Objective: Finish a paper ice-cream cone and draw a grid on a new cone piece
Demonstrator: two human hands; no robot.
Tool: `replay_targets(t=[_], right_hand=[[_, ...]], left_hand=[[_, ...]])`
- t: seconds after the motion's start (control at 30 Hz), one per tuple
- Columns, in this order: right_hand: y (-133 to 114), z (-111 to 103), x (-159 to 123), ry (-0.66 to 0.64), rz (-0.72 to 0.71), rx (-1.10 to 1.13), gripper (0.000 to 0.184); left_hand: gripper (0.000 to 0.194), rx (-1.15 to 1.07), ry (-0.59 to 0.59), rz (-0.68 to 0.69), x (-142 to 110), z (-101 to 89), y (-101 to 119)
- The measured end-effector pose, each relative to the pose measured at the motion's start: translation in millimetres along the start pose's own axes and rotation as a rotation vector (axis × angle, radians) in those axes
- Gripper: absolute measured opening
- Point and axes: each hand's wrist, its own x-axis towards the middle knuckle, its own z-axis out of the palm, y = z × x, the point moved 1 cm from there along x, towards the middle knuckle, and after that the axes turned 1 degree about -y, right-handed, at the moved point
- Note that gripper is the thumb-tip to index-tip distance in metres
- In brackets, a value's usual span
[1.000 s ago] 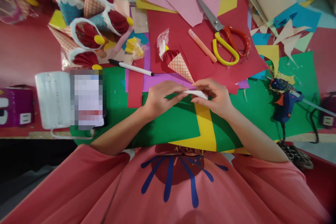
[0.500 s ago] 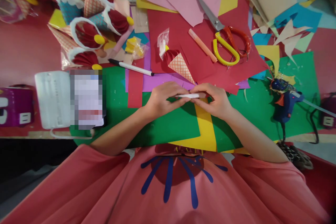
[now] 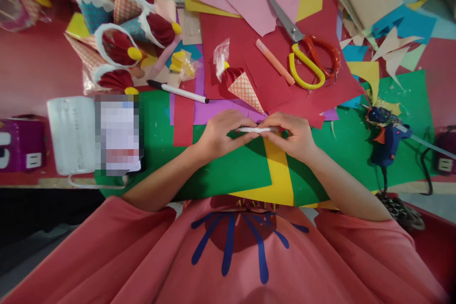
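Both hands meet above the green sheet point(image 3: 235, 166), pinching a thin white-edged piece point(image 3: 257, 130) seen almost edge-on; the fingers cover much of it, and I cannot tell its exact kind. My left hand point(image 3: 224, 133) is closed on its left end with thumb and fingertips. At the other end, my right hand point(image 3: 290, 135) grips in the same way, close to the left fingertips. Just beyond the hands lies an orange-checked paper cone point(image 3: 246, 92) with a dark red pleated top and clear plastic at its far end. A yellow strip point(image 3: 280, 166) lies below the right hand.
Scissors point(image 3: 295, 35) and an orange stick point(image 3: 275, 61) rest on red paper point(image 3: 231, 23). A white marker point(image 3: 178, 91) lies left of the cone. The glue gun point(image 3: 386, 140) stands at right. A phone point(image 3: 119, 135) and several finished cones point(image 3: 117, 47) are at left.
My right fingers have shifted slightly along the white-edged piece, and its white edge now shows as a longer, thinner strip. Everything else stays in place.
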Motion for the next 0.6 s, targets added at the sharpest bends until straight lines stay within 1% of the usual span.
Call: replay_targets(t=[0.07, 0.17, 0.2, 0.3, 0.33, 0.4, 0.5, 0.6], right_hand=[[-0.1, 0.2, -0.3, 0.003, 0.021, 0.014, 0.02], [-0.2, 0.1, -1.1, 0.027, 0.073, 0.025, 0.033], [-0.1, -0.1, -1.3, 0.036, 0.081, 0.017, 0.033], [0.3, -0.5, -1.9, 0.039, 0.065, -0.031, 0.02], [0.5, -0.5, -2.0, 0.033, 0.057, -0.045, 0.018], [0.5, -0.5, -2.2, 0.021, 0.043, -0.058, 0.018], [-0.3, 0.0, -2.2, 0.019, 0.056, -0.051, 0.02], [-0.8, 0.8, -1.9, 0.023, 0.078, -0.054, 0.028]], left_hand=[[0.016, 0.012, 0.018, 0.006, -0.4, -0.5, 0.0], [0.018, 0.033, 0.058, -0.004, -1.0, -1.7, -0.4], [0.019, 0.041, 0.068, -0.007, -1.2, -1.8, -0.6], [0.023, 0.06, 0.079, -0.011, -1.8, -1.3, -1.6], [0.025, 0.062, 0.078, -0.008, -1.9, -0.9, -1.8], [0.026, 0.058, 0.069, 0.005, -2.1, -0.1, -1.8], [0.021, 0.061, 0.06, 0.033, -2.0, 0.4, -1.0], [0.019, 0.082, 0.07, 0.037, -1.8, 0.0, -0.7]])
